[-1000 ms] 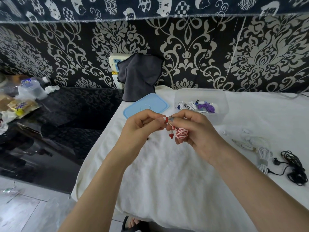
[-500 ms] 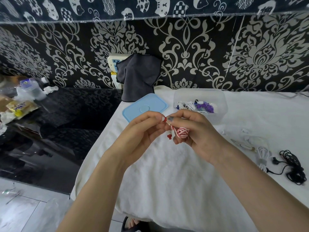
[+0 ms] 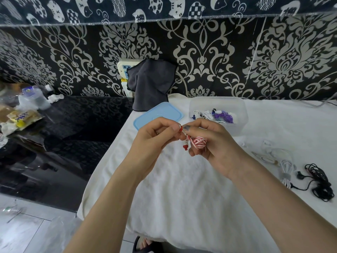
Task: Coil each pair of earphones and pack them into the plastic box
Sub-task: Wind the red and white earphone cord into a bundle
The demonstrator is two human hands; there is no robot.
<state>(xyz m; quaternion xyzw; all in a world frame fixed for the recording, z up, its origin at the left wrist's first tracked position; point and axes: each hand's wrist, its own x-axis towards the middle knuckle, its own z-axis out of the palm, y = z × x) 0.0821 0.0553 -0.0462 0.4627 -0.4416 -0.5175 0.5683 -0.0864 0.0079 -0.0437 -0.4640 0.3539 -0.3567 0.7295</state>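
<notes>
Little has changed over the last second. The red-and-white earphones are held, as before, in a tight bundle above the white cloth, and the bundle looks the same size and shape as a second ago. The right hand is closed around the coil, with thumb and forefinger pinched at its top. The left hand is closed too, its fingertips pinching the loose cable end right where it meets the right thumb. A small shift is seen only in the left hand: its fingers have been drawn in and curled a little more, and both hands have kept their place in front of the box. Red earbuds are left dangling just below the coil.

From this it is judged that the winding is finished or nearly so, and that the free end is being tucked or secured so the coil will not spring open. Whether the end is already locked cannot be told; it is hidden by the fingertips.

The box stands open just behind the hands, with white and purple coils already inside it, and the lid lies to its left. Black earphones and a white cable are still lying unpacked on the cloth at the right, so several rounds remain.
</notes>
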